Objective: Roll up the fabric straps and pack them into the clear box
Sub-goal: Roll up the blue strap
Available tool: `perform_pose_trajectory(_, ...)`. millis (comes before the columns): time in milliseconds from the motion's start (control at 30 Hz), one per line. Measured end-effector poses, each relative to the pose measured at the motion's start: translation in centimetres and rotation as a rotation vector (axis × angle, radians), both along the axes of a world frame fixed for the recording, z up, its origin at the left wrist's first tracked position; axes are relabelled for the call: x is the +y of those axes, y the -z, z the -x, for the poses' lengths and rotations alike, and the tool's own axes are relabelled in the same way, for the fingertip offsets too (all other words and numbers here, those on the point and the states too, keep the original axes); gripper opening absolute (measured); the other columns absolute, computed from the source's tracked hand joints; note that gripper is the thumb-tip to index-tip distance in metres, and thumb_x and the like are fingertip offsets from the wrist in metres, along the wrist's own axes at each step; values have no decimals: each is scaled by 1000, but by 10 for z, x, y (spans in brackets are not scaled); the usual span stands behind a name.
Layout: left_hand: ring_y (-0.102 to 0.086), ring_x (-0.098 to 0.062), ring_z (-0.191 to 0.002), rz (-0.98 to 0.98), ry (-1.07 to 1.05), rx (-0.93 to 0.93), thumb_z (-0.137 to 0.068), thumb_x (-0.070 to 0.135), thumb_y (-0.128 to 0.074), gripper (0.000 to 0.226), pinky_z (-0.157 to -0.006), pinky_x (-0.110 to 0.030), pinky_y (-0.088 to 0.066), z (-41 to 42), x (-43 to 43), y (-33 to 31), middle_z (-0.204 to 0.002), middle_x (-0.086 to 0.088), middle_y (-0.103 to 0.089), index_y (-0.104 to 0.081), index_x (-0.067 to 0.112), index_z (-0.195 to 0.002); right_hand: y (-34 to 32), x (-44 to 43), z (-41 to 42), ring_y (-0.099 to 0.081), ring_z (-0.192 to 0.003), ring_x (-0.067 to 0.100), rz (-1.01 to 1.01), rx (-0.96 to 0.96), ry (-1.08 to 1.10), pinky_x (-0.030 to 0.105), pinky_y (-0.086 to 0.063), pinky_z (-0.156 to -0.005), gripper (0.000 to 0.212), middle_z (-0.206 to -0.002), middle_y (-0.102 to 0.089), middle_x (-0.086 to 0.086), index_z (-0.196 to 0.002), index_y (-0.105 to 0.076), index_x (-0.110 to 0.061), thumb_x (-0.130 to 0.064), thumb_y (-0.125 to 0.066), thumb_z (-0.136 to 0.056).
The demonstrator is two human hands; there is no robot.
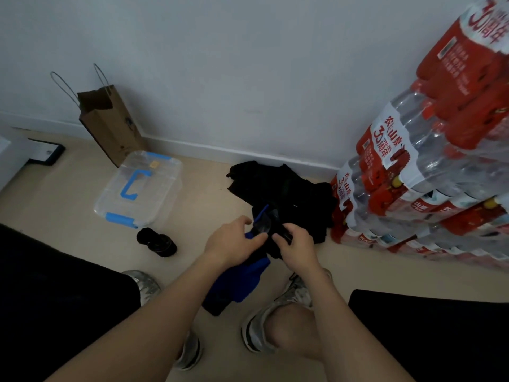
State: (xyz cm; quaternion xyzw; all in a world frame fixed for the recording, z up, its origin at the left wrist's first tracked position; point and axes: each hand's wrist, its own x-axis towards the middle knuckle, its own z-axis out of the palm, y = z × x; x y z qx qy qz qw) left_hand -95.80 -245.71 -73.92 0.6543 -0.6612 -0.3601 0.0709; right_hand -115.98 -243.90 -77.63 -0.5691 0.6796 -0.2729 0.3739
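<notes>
A person crouched over a pale floor [68, 188] works a strap [242, 282] with both bare hands. The left hand [234, 241] pinches its upper end between thumb and curled fingers, while the right hand [294, 244], just beside it, has its fingers curled round a bunched black part of the same strap. The strap is black with a broad blue stretch. Its long axis runs from the hands down and back toward the person, and the blue part hangs below the left wrist, between the two shoes [275, 312]. Its upper end points toward a loose pile [286, 188] of black straps on the floor just beyond the hands, which lies against stacked packs [413, 175] of bottled water on the right. The clear box [137, 188] sits on the floor to the left, well apart from the hands. Its lid is on, with a blue handle on top and a blue latch at the near end, and its long side runs away from the person toward the wall. Two dark rolls [157, 241] lie side by side near the box's near end. A brown paper bag [110, 128] leans at the wall behind the box.
</notes>
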Motion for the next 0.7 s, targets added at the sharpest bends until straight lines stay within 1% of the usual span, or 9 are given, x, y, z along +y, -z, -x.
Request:
perform_pose_trajectory(100, -72, -27, -90, 89, 59, -134, -91, 80, -56, 71, -71, -40, -60, 19, -1, 7, -103, -5, -74, -54, 24, -136, -4, 2, 0, -70, -105, 10, 15, -7, -13, 27, -58, -91, 21, -113, -76, -4, -125, -74, -17, -16, -69, -105)
perform_pose_trajectory(200, -69, -25, -83, 89, 93, -187, -94, 77, -58, 63, -61, -37, -55, 31, -4, 11, -99, -5, -72, -56, 22, -125, -7, 3, 3, -67, -114, 10, 38, 16, -58, 21, -52, -98, 33, -123, -74, -4, -135, -71, -17, -6, -64, -105)
perform_pose_trajectory(333, -68, -24, -80, 157, 167, -274, -103, 65, -52, 48, -60, -36, -54, 34, -10, 11, -99, -4, -71, -57, 18, -115, -11, 2, 2, -65, -115, 10, 22, 38, -91, 16, -49, -97, 37, -124, -71, -3, -138, -68, -20, -2, -60, -106)
perform_pose_trajectory(400, -69, -26, -81, 180, 250, -273, -108, 54, -47, 38, -63, -38, -54, 36, -13, 11, -100, -6, -71, -57, 17, -114, -14, 1, -2, -65, -111, 9, 23, 52, -101, 11, -49, -90, 37, -121, -70, -5, -138, -68, -21, -3, -58, -107)
perform_pose_trajectory(433, -69, -27, -82, 178, 283, -266, -110, 48, -44, 34, -64, -39, -53, 35, -14, 11, -100, -7, -71, -57, 17, -113, -15, 1, -4, -66, -109, 10, 25, 66, -105, 13, -51, -88, 37, -120, -70, -4, -137, -67, -22, -3, -57, -107)
perform_pose_trajectory(500, -69, -29, -83, 157, 298, -270, -113, 39, -40, 31, -67, -41, -54, 30, -18, 11, -100, -8, -71, -60, 16, -111, -14, 0, -5, -66, -108, 16, 25, 129, -104, 29, -57, -91, 37, -121, -70, 0, -138, -66, -21, -3, -55, -106)
perform_pose_trajectory(567, -68, -28, -83, 151, 250, -276, -114, 38, -37, 34, -70, -43, -57, 23, -21, 11, -98, -7, -71, -63, 17, -108, -13, -4, -3, -67, -104, 22, 36, 199, -64, 43, -59, -88, 37, -117, -70, 6, -136, -64, -18, -2, -56, -104)
perform_pose_trajectory(633, -66, -26, -78, 170, 176, -246, -114, 39, -36, 35, -65, -39, -53, 19, -23, 9, -92, -4, -70, -61, 20, -98, -12, -7, 2, -67, -97, 27, 57, 226, 14, 45, -59, -80, 35, -108, -68, 11, -131, -64, -15, 1, -56, -101)
perform_pose_trajectory(700, -63, -24, -73, 206, 98, -217, -113, 38, -36, 34, -62, -37, -48, 15, -27, 3, -86, -2, -68, -58, 22, -93, -11, -8, 13, -67, -96, 32, 43, 249, 146, 44, -58, -79, 38, -106, -68, 15, -129, -64, -13, 4, -58, -97)
